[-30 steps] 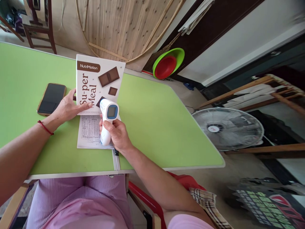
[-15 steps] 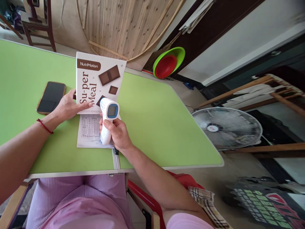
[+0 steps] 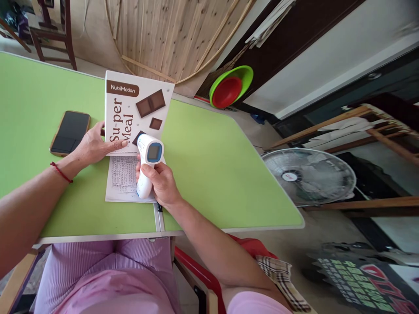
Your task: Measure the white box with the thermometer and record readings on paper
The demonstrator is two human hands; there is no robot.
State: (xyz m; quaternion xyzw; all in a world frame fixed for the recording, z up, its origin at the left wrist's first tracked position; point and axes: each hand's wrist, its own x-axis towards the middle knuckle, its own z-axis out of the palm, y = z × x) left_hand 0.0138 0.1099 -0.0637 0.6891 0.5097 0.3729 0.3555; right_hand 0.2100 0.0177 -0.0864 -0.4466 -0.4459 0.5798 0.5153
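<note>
My left hand [image 3: 94,144] grips the lower left corner of a white box [image 3: 122,126] printed "NutriMotion Su-per Meal", thumb across its front and fingers behind. The box stands up on the green table. In my right hand [image 3: 161,181] is a white infrared thermometer [image 3: 145,179] with a blue-rimmed screen, its head just in front of the box's lower right part. The screen looks grey, and no reading can be made out. Beneath the box and thermometer lies a handwritten sheet of paper [image 3: 121,187]. A dark-screened phone [image 3: 70,133] lies left of the box, near my left hand.
The green table [image 3: 209,174] ends at a pale front edge, with a metal strip [image 3: 159,218] near the paper. Beyond its right side stand a floor fan [image 3: 290,176] and a wooden rack [image 3: 353,203]. Green and red basins [image 3: 227,91] rest behind. A wooden chair [image 3: 54,37] stands far left.
Both hands, the box and the thermometer stay almost where they were. The surroundings at the right are shifted slightly left in view.
</note>
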